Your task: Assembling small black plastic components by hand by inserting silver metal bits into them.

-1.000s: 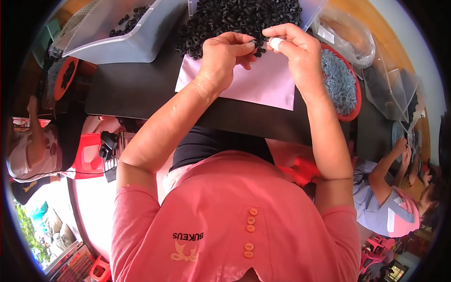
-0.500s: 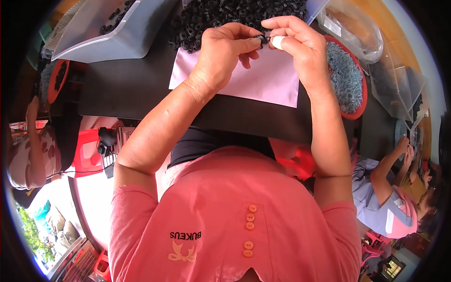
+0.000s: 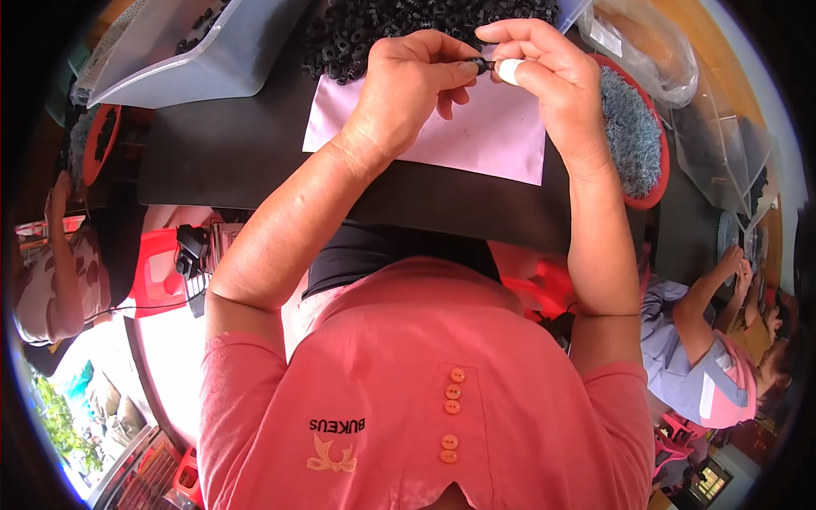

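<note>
A small black plastic part (image 3: 483, 65) is pinched between the thumb and forefinger of my left hand (image 3: 416, 75). My right hand (image 3: 557, 81) meets the part's right end, with a white cover (image 3: 510, 70) on its thumb. The thumb and forefinger are closed there, while the other fingers are loosely curled; what they grip is too small to make out. Both hands are over a pink sheet (image 3: 476, 149) on the dark table (image 3: 229, 153). Just beyond them lies a heap of similar black parts (image 3: 340, 42).
A translucent bin (image 3: 229, 72) with some black parts stands at the far left. To the right is a red basin (image 3: 653, 197) full of grey-blue small pieces, beside a clear plastic bag (image 3: 671, 76) and a clear bin (image 3: 714, 161). Other people sit at both sides.
My right hand has shifted slightly right and up, with the black part still between both hands. My left hand keeps nearly the same pinch.
</note>
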Action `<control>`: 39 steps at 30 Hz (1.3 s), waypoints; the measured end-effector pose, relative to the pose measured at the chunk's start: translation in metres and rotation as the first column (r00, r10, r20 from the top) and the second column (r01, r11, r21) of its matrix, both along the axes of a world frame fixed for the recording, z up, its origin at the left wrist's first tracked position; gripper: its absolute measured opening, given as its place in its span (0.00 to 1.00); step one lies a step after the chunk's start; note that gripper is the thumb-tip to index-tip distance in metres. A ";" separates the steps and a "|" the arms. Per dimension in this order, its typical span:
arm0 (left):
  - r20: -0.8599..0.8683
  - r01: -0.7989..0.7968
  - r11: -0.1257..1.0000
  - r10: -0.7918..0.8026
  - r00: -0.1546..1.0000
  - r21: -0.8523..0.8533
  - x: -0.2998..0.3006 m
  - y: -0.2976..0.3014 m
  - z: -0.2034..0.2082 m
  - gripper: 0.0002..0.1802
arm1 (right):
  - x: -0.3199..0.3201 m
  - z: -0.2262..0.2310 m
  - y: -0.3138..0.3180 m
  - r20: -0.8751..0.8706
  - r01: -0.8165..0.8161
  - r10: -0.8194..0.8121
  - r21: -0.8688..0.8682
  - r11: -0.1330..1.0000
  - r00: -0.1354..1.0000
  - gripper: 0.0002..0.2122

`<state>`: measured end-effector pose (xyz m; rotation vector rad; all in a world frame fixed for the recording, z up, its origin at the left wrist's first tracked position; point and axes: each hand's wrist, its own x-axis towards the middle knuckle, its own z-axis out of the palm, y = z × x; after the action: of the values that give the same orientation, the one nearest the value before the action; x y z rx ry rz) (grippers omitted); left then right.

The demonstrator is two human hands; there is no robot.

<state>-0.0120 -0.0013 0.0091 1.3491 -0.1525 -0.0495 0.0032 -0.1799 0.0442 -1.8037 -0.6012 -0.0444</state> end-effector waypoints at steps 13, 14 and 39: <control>-0.004 0.014 0.997 -0.014 1.000 0.074 -0.005 -0.002 0.001 0.06 | 0.001 -0.006 -0.002 0.081 -0.025 0.031 -0.074 0.997 0.996 0.14; -0.006 0.014 0.997 -0.014 1.000 0.073 -0.005 -0.002 0.001 0.06 | 0.001 -0.006 -0.003 0.069 -0.035 0.039 -0.062 0.997 0.997 0.14; 0.075 -0.205 0.968 0.196 0.978 0.145 -0.006 -0.015 -0.015 0.06 | -0.001 -0.033 0.018 0.630 0.287 -0.103 -0.198 0.937 0.770 0.14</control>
<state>-0.0184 -0.0164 -0.0060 1.5128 -0.0632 0.1533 0.0025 -0.1616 0.0115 -2.1339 -0.9048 -0.7555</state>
